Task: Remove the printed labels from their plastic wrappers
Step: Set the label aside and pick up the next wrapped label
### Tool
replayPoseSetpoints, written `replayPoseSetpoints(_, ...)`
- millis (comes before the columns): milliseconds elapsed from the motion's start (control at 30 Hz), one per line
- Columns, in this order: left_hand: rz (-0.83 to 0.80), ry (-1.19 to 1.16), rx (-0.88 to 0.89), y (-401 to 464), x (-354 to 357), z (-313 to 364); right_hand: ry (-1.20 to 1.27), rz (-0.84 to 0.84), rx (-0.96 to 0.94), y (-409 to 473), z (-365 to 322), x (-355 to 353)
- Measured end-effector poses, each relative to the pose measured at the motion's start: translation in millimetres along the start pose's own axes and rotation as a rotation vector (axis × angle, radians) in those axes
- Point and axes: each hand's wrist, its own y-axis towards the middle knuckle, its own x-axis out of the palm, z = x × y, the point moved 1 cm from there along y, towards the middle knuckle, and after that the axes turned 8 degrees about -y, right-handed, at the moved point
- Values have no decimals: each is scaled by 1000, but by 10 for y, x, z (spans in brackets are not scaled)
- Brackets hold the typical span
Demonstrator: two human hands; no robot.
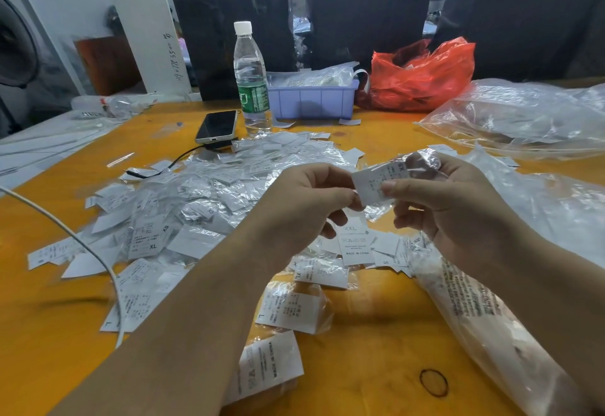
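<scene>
At left-centre of the frame a heap of wrapped labels point(209, 193) waits on the yellow table point(376, 350). Just right of centre, the left hand point(304, 206) pinches the label point(376, 183) at its lower edge, while the right hand point(448, 206) pinches the plastic wrapper point(422, 162), seemingly to draw them apart.
</scene>
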Motion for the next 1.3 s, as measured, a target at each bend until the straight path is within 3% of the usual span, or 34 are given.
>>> replayPoseSetpoints(633,5,16,18,12,41,-62,-72,-142,48,-32,32,57)
replayPoseSetpoints(800,43,135,55,7,42,-66,-93,-204,74,-49,23,78)
replayPoseSetpoints(1033,117,107,49,25,-53,-32,-81,-18,93,-17,-10,45)
replayPoseSetpoints(1300,109,45,13,29,-40,-31,-103,-43,88,-4,27,28)
